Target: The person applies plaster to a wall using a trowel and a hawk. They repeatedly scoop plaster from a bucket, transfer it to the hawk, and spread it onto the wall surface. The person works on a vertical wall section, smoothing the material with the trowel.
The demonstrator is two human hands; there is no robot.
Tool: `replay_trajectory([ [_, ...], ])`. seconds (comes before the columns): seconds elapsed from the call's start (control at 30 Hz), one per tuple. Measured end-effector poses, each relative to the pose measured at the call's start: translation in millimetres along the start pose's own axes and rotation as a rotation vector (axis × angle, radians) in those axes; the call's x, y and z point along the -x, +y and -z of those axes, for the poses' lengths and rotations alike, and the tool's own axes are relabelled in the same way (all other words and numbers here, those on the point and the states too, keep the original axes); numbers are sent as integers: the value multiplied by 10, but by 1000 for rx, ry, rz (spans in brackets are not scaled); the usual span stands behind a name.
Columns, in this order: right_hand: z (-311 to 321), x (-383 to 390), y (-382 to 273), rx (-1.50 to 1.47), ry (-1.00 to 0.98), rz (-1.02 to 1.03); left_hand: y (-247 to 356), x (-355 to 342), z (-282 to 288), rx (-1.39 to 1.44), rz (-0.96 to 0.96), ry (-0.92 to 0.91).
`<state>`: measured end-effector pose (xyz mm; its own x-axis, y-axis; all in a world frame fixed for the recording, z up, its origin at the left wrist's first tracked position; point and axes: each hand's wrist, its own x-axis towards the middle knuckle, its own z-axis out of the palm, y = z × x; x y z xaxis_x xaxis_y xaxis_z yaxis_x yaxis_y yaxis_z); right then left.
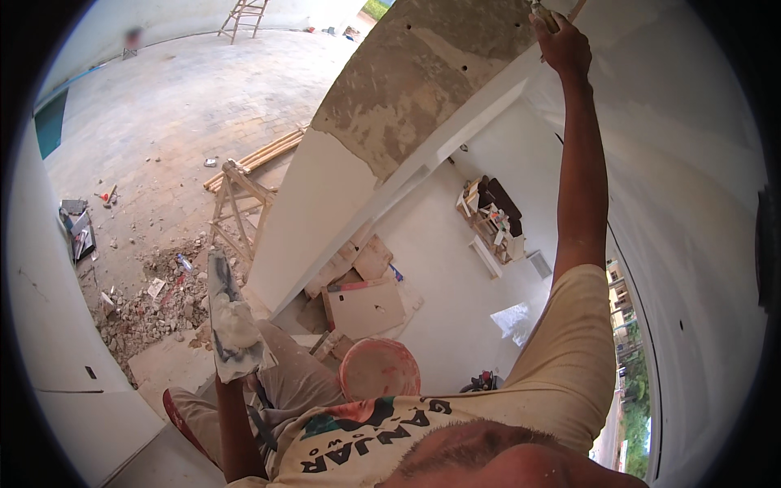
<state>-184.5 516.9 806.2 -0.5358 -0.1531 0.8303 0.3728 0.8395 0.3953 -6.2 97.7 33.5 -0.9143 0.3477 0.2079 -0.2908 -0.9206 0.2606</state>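
Note:
My right hand (564, 50), raised at the top right, is closed around the handle of a putty knife (550, 19). The knife's blade is partly cut off by the picture's top edge. It is beside a wall face (423, 73) with bare, patchy grey cement, several small dark holes and a smooth white part (305, 183) lower down. My left hand (250, 381), low on the left, is mostly hidden under a smeared flat plaster board (224, 285), which it holds up. A lump of whitish plaster (237, 325) sits on the board.
Below me stands a reddish round bucket (380, 370), near loose boards (366, 309). A wooden sawhorse (237, 199), long poles (264, 156) and a rubble heap (167, 285) lie left of the wall. Cluttered wooden furniture (492, 215) is beyond it. A ladder (244, 18) and a distant person (132, 45) are far off.

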Motion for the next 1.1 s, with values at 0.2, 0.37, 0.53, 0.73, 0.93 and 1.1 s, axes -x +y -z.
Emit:
replay_trajectory([
  [0.2, 193, 97, 26, 67, 95, 29, -57, 128, 260, 26, 6, 20],
  [0.37, 456, 392, -136, -181, 279, 76, -4, 126, 161, -2, 7, 31],
  [0.53, 376, 470, -55, -78, 191, 87, 3, 98, 63, 0, 10, 25],
  [0.73, -55, 179, 101, 249, -100, -71, -4, 92, -54, -37, 4, 16],
  [0.93, -112, 249, 139, 208, 13, -127, 19, 106, -174, -63, 0, 11],
  [1.1, 253, 476, -25, 124, 150, -75, 70, 101, -213, 87, 28, 3],
])
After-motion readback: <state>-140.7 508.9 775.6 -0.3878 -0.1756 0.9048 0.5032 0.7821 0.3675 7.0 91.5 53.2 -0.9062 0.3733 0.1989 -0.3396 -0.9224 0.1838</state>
